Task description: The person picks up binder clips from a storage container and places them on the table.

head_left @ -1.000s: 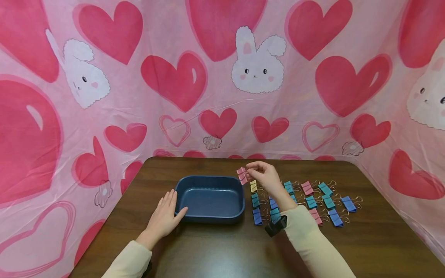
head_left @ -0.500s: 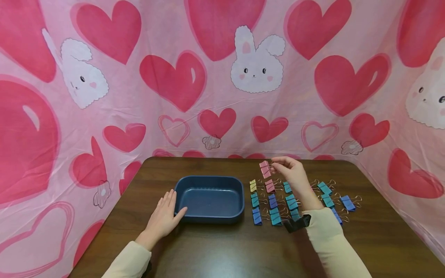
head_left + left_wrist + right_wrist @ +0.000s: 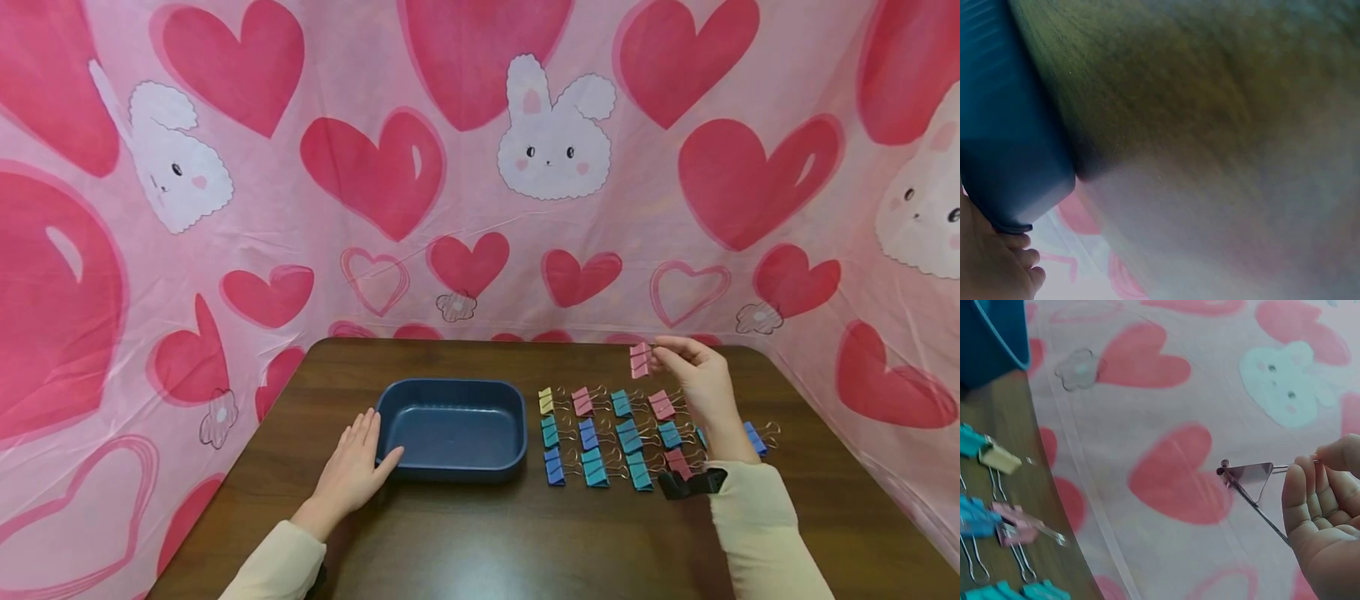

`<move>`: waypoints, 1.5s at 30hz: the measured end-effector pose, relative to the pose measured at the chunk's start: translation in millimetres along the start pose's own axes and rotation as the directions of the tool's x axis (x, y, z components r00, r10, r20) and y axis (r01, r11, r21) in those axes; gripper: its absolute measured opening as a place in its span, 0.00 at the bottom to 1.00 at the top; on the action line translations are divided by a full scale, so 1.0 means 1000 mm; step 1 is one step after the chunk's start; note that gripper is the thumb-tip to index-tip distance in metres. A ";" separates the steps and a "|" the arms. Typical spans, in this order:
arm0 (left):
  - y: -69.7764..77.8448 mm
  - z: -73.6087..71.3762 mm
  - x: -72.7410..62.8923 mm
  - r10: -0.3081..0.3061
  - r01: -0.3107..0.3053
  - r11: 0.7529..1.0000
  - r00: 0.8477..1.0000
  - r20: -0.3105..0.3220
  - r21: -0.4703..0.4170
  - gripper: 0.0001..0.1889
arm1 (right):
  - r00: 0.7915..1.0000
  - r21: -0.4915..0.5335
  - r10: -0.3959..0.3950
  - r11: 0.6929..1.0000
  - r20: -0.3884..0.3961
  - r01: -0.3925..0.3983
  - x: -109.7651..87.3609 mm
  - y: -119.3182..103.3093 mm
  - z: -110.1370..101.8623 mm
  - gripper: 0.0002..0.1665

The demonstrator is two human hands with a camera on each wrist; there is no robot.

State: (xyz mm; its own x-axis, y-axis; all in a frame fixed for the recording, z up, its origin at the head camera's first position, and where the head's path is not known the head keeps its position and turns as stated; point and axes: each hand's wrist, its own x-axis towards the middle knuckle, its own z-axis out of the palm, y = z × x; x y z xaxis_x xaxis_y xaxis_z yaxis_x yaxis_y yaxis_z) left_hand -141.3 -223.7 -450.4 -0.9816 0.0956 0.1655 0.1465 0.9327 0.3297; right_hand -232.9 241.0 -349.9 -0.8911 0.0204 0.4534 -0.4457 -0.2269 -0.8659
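My right hand (image 3: pixel 705 387) pinches a pink binder clip (image 3: pixel 640 360) by its wire handle, raised over the back of the table behind the laid-out clips. In the right wrist view the clip (image 3: pixel 1254 475) hangs from thumb and fingertips, one handle swung outward. My left hand (image 3: pixel 356 467) rests with straight fingers along the left rim of a dark blue rectangular tub (image 3: pixel 452 473). The tub's inside shows bare. To its right, binder clips lie in rows, among them a yellow one (image 3: pixel 545 402), a pink one (image 3: pixel 582 402) and a teal one (image 3: pixel 640 472).
A blue clip (image 3: pixel 754 438) lies at the far right of the rows, partly covered by my right wrist. The brown wooden table (image 3: pixel 450 542) reaches back to a pink cloth (image 3: pixel 480 217) printed with hearts and rabbits.
My right hand has carried the pink binder clip rightward, from near the tub's right rim to behind the right-hand clips. The left hand and the tub stay where they were.
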 end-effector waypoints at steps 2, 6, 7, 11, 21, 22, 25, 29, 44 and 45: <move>0.000 0.000 0.000 -0.003 0.003 1.000 1.000 0.003 -0.001 0.41 | 1.000 -0.012 -0.004 1.000 -0.010 0.004 -0.001 -0.002 -0.009 0.10; 0.000 0.000 -0.001 -0.004 0.004 1.000 1.000 0.000 -0.003 0.41 | 1.000 -0.029 0.022 0.999 -0.011 -0.022 0.004 0.016 -0.048 0.11; 0.000 0.000 -0.001 -0.003 0.003 1.000 1.000 -0.002 -0.003 0.41 | 1.000 -0.030 0.016 0.999 -0.011 -0.016 0.008 0.028 -0.065 0.12; 0.000 -0.001 -0.002 0.001 -0.001 1.000 1.000 -0.011 -0.001 0.41 | 0.999 0.064 -0.034 0.997 0.002 0.033 0.026 0.085 -0.139 0.16; 0.000 -0.001 -0.002 -0.001 0.001 1.000 1.000 -0.010 0.001 0.41 | 0.974 0.044 0.091 0.996 -0.208 -0.084 -0.011 0.017 -0.128 0.10; 0.000 -0.001 -0.002 -0.001 0.001 1.000 1.000 -0.009 0.001 0.41 | 0.967 0.074 0.117 0.992 -0.226 -0.103 -0.019 0.002 -0.117 0.10; 0.000 -0.001 -0.001 -0.002 0.002 1.000 1.000 -0.003 0.001 0.41 | 0.962 0.139 0.130 0.985 -0.241 -0.098 -0.030 0.000 -0.128 0.10; 0.000 0.000 0.000 -0.005 0.005 1.000 1.000 0.001 -0.001 0.41 | 0.964 0.135 0.105 0.988 -0.244 -0.074 -0.029 0.047 -0.199 0.12; 0.000 0.000 0.001 -0.002 0.002 1.000 1.000 -0.003 -0.003 0.41 | 0.904 0.182 0.396 0.912 -0.164 -0.367 -0.082 0.029 -0.200 0.18; -0.001 0.000 0.000 -0.002 0.002 1.000 1.000 -0.003 -0.003 0.41 | 0.903 0.181 0.402 0.909 -0.147 -0.375 -0.085 0.028 -0.198 0.19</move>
State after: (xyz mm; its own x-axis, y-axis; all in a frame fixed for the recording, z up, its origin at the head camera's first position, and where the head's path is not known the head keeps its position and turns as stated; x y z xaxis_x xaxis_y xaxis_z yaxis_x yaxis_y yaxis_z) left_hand -141.8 -224.2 -450.3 -0.9815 0.0924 0.1676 0.1445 0.9319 0.3328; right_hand -187.0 425.3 -454.4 -0.9970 0.0707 0.0300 -0.0553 -0.3903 -0.9190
